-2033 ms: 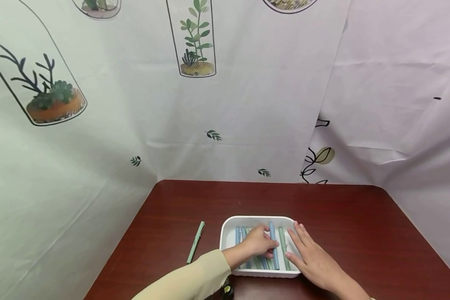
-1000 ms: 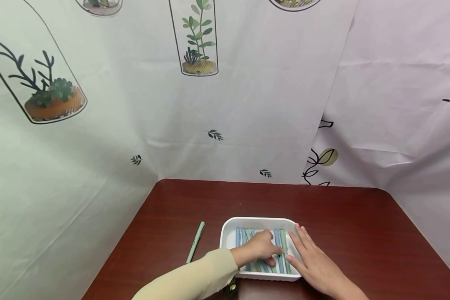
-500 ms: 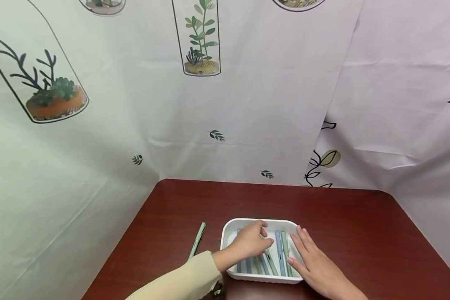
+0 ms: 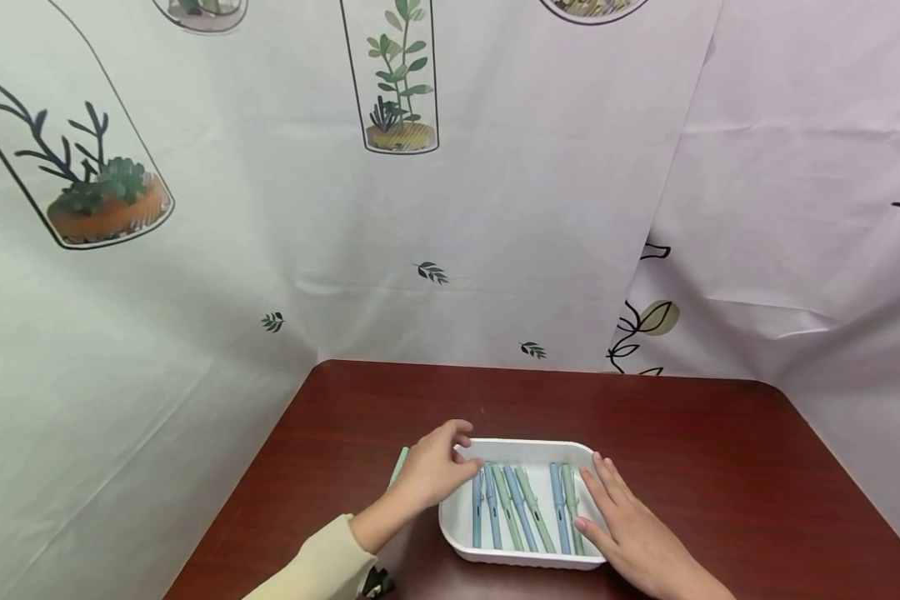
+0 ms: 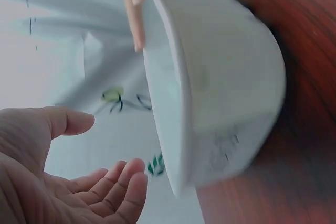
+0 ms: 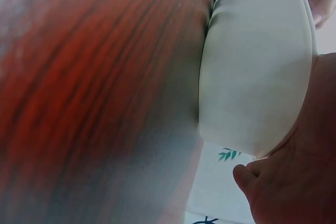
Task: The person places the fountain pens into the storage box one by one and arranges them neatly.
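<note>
In the head view, a white plastic tray (image 4: 528,561) holds several pale blue and green pens lying side by side. A group sits on the left; a blue pen (image 4: 560,508) and a green pen (image 4: 572,508) lie close together on the right, past a gap. My left hand (image 4: 435,467) hovers at the tray's left rim, thumb and fingers apart, holding nothing; the left wrist view shows this hand (image 5: 73,182) beside the tray wall (image 5: 226,72). My right hand (image 4: 633,529) rests straight fingers along the right rim; in the right wrist view the hand (image 6: 299,182) overlaps the tray's edge.
Another green pen (image 4: 399,465) lies on the table left of the tray, mostly hidden behind my left hand. The dark red wooden table (image 4: 682,433) has rounded far corners. White cloth (image 4: 495,250) printed with plants hangs behind and at the sides.
My left hand shifted a blue pen rightward to beside the green one, let go, then rose out of the tray toward the left. My right hand stays at the right rim.
</note>
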Motion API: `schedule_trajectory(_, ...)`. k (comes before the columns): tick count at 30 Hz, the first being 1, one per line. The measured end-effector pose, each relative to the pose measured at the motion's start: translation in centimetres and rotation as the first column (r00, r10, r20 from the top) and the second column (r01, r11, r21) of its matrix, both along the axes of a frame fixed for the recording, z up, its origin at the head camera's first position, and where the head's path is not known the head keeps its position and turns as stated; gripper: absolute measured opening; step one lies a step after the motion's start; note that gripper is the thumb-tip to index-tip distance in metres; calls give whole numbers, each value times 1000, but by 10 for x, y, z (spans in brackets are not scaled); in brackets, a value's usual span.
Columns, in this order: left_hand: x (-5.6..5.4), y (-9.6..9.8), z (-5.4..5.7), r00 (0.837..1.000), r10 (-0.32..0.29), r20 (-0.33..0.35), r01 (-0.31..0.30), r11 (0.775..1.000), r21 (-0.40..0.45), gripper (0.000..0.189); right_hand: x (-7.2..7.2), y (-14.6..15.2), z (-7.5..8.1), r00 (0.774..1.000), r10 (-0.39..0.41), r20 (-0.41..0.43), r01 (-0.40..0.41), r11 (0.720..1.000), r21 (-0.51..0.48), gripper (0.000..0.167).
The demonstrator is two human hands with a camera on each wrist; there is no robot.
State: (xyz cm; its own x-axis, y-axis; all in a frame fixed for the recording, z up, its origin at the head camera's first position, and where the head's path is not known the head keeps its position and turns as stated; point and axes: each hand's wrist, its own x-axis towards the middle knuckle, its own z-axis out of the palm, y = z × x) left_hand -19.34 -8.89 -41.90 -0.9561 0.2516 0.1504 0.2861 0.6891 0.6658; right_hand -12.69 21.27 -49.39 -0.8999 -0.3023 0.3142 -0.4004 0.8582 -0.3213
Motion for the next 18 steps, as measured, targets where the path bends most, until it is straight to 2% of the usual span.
schedule_trajectory(4, -4, -21, -3, 998, 51, -28, -52, 998, -36, 50, -1, 1, 0, 1000, -6, 15, 6, 1000, 0, 69)
schedule_trajectory(10, -6, -45, -11, 992, 123, -7, -123, 992, -42, 54, 0, 1, -1, 999, -26, 19, 25, 999, 39, 71)
schedule_trajectory(18, -7, -69, -17, 982, 187, 15, -186, 981, -55, 60, -1, 1, -2, 1000, 1, -13, -1, 1000, 1, 69)
